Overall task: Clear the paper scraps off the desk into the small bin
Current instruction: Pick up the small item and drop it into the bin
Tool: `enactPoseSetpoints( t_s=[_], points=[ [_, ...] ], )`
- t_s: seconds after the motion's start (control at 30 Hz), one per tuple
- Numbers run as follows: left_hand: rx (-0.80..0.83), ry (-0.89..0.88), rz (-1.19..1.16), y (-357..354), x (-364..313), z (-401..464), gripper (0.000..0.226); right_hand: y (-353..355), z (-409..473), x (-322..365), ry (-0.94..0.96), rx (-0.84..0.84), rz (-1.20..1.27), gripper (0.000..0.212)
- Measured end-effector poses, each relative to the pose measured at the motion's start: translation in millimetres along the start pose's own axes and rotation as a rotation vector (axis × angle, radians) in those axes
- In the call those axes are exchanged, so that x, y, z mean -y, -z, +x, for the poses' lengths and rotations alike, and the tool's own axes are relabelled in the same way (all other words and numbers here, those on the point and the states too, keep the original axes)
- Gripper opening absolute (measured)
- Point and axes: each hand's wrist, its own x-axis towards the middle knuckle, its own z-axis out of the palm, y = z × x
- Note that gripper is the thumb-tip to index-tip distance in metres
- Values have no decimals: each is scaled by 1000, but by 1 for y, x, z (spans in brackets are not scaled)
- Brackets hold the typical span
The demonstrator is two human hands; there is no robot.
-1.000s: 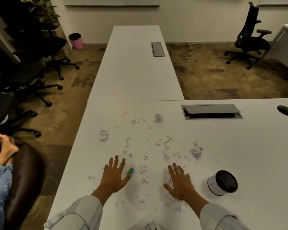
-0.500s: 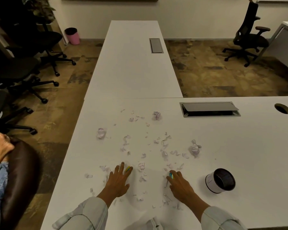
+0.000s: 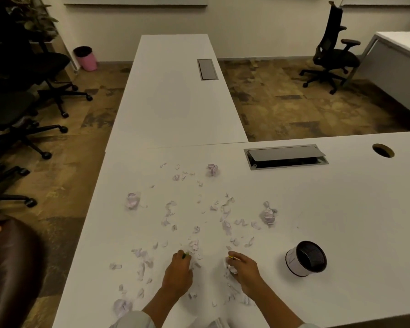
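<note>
Head view: paper scraps [image 3: 232,269] bunched under right hand [image 3: 245,272] fingers [image 3: 232,255].

**Both hands low on the table, fingers curled**

The left hand [image 3: 177,274] lies palm down, with the back of the hand to the camera. Its fingers [image 3: 184,255] are bent and drawn together at the tips, which are touching the table [image 3: 341,221]. The left forearm comes up from the lower edge, a little from the right, with a light sleeve [image 3: 133,320] at the elbow.

The right hand [image 3: 245,271] is also palm down, near the left one but apart from it. Its fingers [image 3: 232,256] are curled inward and they close on a white scrap [image 3: 232,269] under the palm. The right forearm goes back to the lower right corner. Both wrists are nearly straight.
</note>
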Motion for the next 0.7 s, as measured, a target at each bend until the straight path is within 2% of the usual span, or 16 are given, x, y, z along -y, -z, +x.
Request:
enactPoseSetpoints(
  t_s=[0.1, 0.17, 0.3, 0.57, 0.7],
  points=[
    [-46, -58, -147, 7, -35, 1, 27, -2, -6, 2, -127, 77, 314, 19],
    [-40, -146, -176, 11, -61, -1, 22, -1, -8, 0, -188, 104, 439, 17],
    [44, -258, -197, 20, -106, -4, 24, 1, -9, 2, -260, 140, 524, 10],
    [129, -370, -192, 42, -136, -5, 30, 14, -7, 15, -299, 77, 635, 35],
    [64, -391, -305, 50, -129, -3, 26, 32, -6, 41, -248, 110, 800, 22]
  ],
)
